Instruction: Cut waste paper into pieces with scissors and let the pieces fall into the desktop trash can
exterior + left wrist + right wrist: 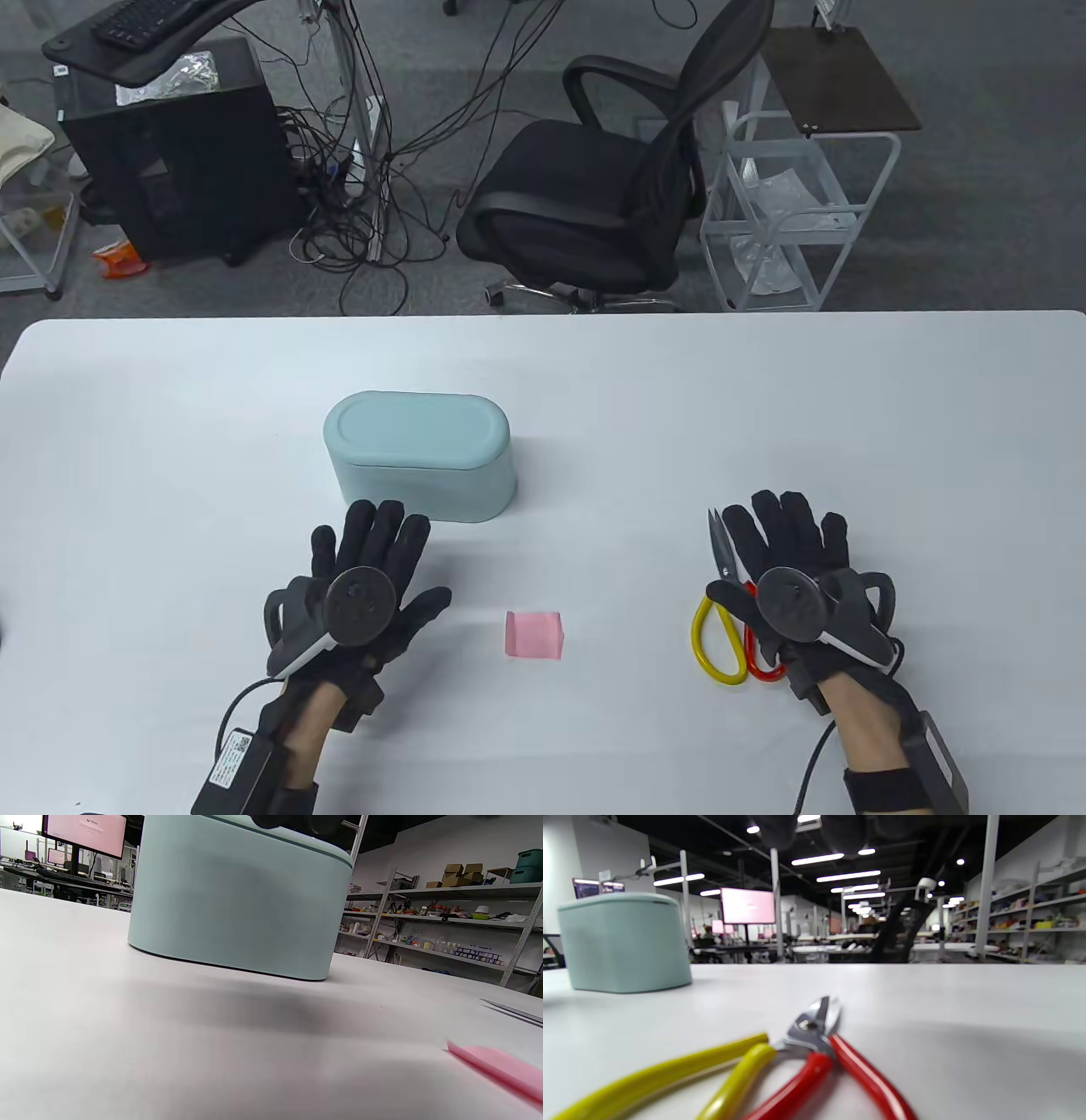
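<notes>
A pale teal desktop trash can (420, 454) with its lid closed stands left of the table's middle; it fills the left wrist view (237, 895) and sits at the left in the right wrist view (623, 942). A small pink paper (534, 634) lies flat between the hands, its edge showing low right in the left wrist view (500, 1067). Scissors (721, 611) with one yellow and one red handle loop lie on the table, blades closed, partly under my right hand (785, 543); they are close up in the right wrist view (806, 1052). My left hand (373, 552) lies flat with fingers spread, just before the can, holding nothing.
The white table (764, 407) spreads wide around the objects. Beyond its far edge stand a black office chair (611, 187), a white wire cart (797, 221) and a black computer tower (178, 153) with tangled cables on the floor.
</notes>
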